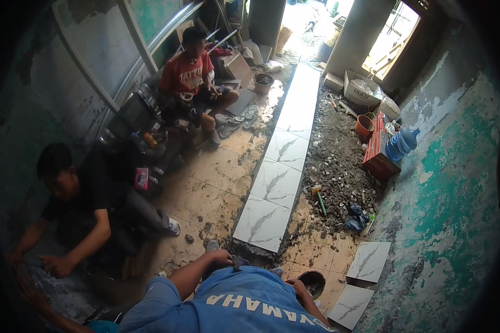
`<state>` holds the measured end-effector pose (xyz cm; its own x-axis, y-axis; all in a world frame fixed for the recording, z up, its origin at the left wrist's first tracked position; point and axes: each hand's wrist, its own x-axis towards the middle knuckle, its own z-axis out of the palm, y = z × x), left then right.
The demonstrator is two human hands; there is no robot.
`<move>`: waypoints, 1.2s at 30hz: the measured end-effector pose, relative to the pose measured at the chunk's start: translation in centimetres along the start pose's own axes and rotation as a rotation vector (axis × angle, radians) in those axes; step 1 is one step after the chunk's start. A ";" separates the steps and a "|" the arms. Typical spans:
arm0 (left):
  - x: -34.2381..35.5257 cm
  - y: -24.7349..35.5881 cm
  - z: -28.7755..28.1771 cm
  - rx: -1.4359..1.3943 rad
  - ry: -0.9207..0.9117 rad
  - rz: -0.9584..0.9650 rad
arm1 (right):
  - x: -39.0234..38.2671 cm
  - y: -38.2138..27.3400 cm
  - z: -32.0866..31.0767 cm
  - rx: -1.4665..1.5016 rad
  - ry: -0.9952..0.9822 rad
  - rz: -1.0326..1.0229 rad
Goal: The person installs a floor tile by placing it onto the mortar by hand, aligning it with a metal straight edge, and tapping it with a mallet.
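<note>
Below the near end of a row of white, grey-veined floor tiles, my left hand rests beside dark cloth. Its fingers are curled; anything within them is hidden. A blue shirt partly covers my right hand, which is close to a dark bucket with grey material inside. I cannot make out that hand's fingers. Two loose veined tiles, one upper and one lower, lie by the right wall.
Rubble borders the row, with a green-handled mallet on it. Along the right wall stand a red box and a blue water jug. On the left sit a person in red and a person in black.
</note>
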<state>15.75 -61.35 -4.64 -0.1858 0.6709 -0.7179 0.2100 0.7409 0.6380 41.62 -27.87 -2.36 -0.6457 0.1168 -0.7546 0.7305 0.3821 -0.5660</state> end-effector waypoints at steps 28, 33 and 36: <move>-0.8 0.3 2.1 -0.080 0.086 -0.021 | -1.5 1.3 4.0 0.022 0.252 0.018; -0.4 -0.5 2.5 -0.032 0.117 0.006 | -1.8 0.6 3.9 0.021 0.194 0.050; -0.8 -0.2 2.4 -0.028 0.095 -0.015 | -2.3 -0.1 3.9 -0.014 0.195 0.037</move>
<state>18.12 -62.11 -4.92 -0.2791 0.6590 -0.6984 0.1803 0.7504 0.6359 43.95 -31.77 -1.85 -0.6507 0.3060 -0.6950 0.7520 0.3870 -0.5336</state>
